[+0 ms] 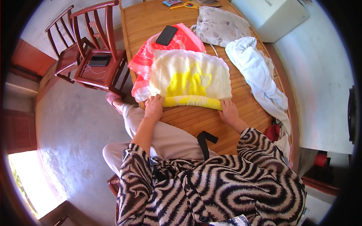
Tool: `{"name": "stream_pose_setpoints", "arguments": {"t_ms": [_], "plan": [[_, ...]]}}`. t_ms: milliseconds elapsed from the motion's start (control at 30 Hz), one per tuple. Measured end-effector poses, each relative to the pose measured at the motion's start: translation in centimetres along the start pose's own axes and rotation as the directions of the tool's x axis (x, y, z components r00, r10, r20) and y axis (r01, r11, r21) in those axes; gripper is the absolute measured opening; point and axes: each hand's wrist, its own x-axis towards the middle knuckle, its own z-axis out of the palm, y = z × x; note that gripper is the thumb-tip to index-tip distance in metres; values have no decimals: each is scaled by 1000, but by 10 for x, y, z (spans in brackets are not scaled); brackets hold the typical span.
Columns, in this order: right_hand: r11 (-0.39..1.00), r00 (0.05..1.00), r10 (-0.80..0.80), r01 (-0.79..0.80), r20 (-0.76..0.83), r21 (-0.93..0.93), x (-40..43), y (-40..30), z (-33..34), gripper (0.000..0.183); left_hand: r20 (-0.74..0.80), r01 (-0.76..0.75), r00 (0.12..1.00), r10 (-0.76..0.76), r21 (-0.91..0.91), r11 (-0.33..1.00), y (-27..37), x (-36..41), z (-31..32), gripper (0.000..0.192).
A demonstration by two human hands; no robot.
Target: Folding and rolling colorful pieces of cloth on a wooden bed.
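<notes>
Before me a cream towel (186,70) with a yellow pattern lies spread on a slatted wooden surface (183,118). Its near edge is turned into a roll (192,101). My left hand (154,106) grips the left end of that roll. At the right end, my right hand (229,111) has its fingers curled on the roll. Under the towel's far left part lies a red and white patterned cloth (141,63). A black smartphone (167,35) rests on this cloth, beyond the towel.
A floral pillow (222,25) and a bunched white cloth (254,70) lie to the right. At the far end are a yellow hand-held item (188,5) and a small packet (171,2). On the left, a wooden chair (93,73) holds a dark device (99,60) and a white cable (96,73).
</notes>
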Motion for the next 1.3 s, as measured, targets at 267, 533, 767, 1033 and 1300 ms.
{"name": "stream_pose_setpoints", "arguments": {"t_ms": [267, 533, 767, 1033, 1300], "plan": [[981, 874, -146, 190, 463, -48, 103, 64, -38, 19, 89, -44, 996, 20, 276, 960, -9, 45, -38, 27], [960, 882, -164, 39, -441, -279, 220, 85, -211, 37, -677, -15, 659, 330, 426, 905, 34, 125, -216, 34], [954, 883, -226, 115, -411, -278, 173, 69, -178, 38, -664, -92, 612, 430, 480, 872, 21, 100, -195, 31], [943, 947, -320, 318, -7, -99, 64, 44, -36, 27, -117, -183, 965, 235, 342, 922, -13, 6, -30, 23], [984, 971, -170, 156, 170, 91, 5, 22, 0, 39, 191, -164, 975, 111, 294, 941, -12, -21, -14, 20]]}}
